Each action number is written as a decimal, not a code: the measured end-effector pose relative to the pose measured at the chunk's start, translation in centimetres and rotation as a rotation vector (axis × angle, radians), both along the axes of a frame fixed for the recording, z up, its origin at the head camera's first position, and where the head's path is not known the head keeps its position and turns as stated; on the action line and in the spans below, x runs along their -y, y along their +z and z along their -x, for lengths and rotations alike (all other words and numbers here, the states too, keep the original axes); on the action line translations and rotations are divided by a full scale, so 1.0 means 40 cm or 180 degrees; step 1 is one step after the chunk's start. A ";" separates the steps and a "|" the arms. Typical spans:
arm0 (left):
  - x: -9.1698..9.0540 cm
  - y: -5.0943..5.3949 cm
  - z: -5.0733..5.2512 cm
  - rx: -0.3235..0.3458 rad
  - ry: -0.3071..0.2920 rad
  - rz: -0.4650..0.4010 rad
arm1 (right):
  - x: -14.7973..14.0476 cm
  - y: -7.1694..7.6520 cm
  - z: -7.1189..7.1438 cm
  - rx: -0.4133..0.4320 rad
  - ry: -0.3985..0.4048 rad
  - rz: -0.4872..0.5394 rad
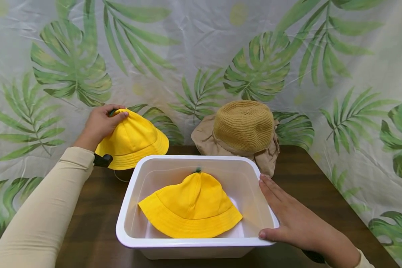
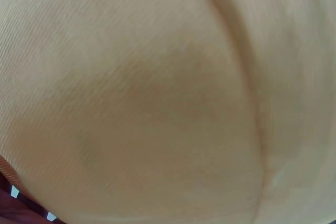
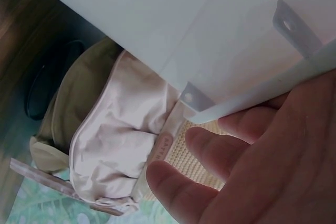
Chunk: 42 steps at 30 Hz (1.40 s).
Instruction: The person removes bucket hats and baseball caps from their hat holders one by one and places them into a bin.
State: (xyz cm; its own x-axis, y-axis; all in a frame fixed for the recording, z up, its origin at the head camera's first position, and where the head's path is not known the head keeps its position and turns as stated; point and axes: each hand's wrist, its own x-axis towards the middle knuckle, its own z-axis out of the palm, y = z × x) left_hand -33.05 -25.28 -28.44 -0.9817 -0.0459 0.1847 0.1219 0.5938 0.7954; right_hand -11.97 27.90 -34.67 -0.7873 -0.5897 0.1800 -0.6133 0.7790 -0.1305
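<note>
Your left hand point(image 1: 102, 121) pinches the top of a yellow hat point(image 1: 132, 141) between thumb and fingers, beside the far left corner of the white tub point(image 1: 194, 243); a thin cord loops below its brim. Whether that brim touches the table point(image 1: 87, 223), you cannot tell from here.

The tub stands on the table in front of you and holds a second yellow hat point(image 1: 194, 204), its crown toward the far wall, its brim toward you and a green tip point(image 1: 198, 170) at its top.

Just beyond the tub's far right corner, a woven tan hat point(image 1: 244, 126) sits on crumpled beige cloth point(image 1: 204, 136). The right wrist view shows you a small pinkish label point(image 3: 164, 148) there; "ATT" seems readable, the rest is too blurred.

Your right hand point(image 1: 293, 219) rests against the tub's right rim, fingers extended along it, thumb at the near corner. Your hands are well apart.
</note>
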 end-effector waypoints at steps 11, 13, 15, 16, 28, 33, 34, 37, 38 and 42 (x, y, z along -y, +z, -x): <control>-0.008 0.013 0.005 -0.0023 -0.0047 -0.0059 | -0.001 -0.003 0.002 -0.0045 0.0014 0.0000; -0.009 0.015 0.007 -0.0044 -0.0072 -0.0049 | -0.001 -0.003 0.003 -0.0050 0.0022 0.0000; -0.008 0.016 0.007 -0.0052 -0.0096 -0.0040 | 0.000 -0.002 0.003 -0.0047 0.0018 -0.0007; -0.007 0.016 0.008 -0.0055 -0.0109 -0.0045 | 0.001 -0.002 0.003 -0.0041 0.0016 -0.0006; -0.008 0.026 0.002 -0.0194 0.0029 0.0066 | -0.002 -0.004 0.003 0.0008 0.0002 0.0022; -0.006 0.029 0.002 -0.0164 0.0038 0.0047 | -0.001 -0.004 0.002 -0.0025 0.0008 0.0000; -0.006 0.028 0.003 -0.0167 0.0017 0.0068 | -0.001 -0.004 0.002 -0.0024 0.0006 0.0000; -0.009 0.027 0.007 -0.0174 -0.0072 0.0178 | 0.000 -0.004 0.002 -0.0009 -0.0013 -0.0008; -0.010 0.027 0.008 -0.0157 -0.0127 0.0221 | 0.000 -0.004 0.002 0.0004 -0.0020 -0.0009; -0.011 0.024 0.015 -0.0050 -0.0494 0.0290 | 0.000 -0.004 0.000 0.0030 -0.0021 0.0015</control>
State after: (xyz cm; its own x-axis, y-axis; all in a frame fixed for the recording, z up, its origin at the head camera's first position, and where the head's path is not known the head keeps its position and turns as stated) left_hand -33.65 -24.86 -27.48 -0.9727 0.1236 0.1965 0.2297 0.6364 0.7364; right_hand -11.98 27.89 -34.82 -0.7928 -0.5837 0.1753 -0.6069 0.7824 -0.1399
